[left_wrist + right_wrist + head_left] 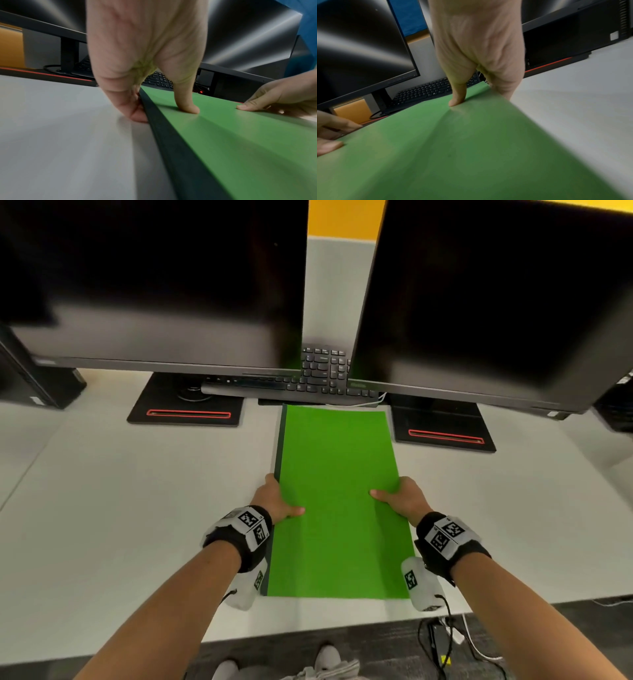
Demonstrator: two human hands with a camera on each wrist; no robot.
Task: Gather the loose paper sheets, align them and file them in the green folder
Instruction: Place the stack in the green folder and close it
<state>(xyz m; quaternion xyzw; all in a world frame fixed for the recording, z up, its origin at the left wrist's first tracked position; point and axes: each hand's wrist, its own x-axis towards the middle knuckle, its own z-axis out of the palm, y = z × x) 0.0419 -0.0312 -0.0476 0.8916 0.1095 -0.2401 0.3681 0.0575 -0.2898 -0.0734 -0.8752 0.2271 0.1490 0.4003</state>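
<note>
The green folder (339, 508) lies shut and lengthwise on the white desk (137, 525), with its dark spine (171, 142) on the left. My left hand (281, 498) grips the spine edge; its thumb (188, 105) presses on the cover while the fingers (133, 111) curl down against the spine. My right hand (397, 496) holds the opposite long edge, thumb (458, 97) on top and the fingers tucked below the edge. The cover (453, 155) dents slightly under that thumb. No loose paper sheets show in any view.
Two dark monitors (154, 285) (507, 296) hang over the back of the desk on black bases (186, 409) (445, 429). A black keyboard (308, 378) sits just beyond the folder's far end. The desk's front edge (308, 635) is near my wrists, with cables (442, 642) on the floor.
</note>
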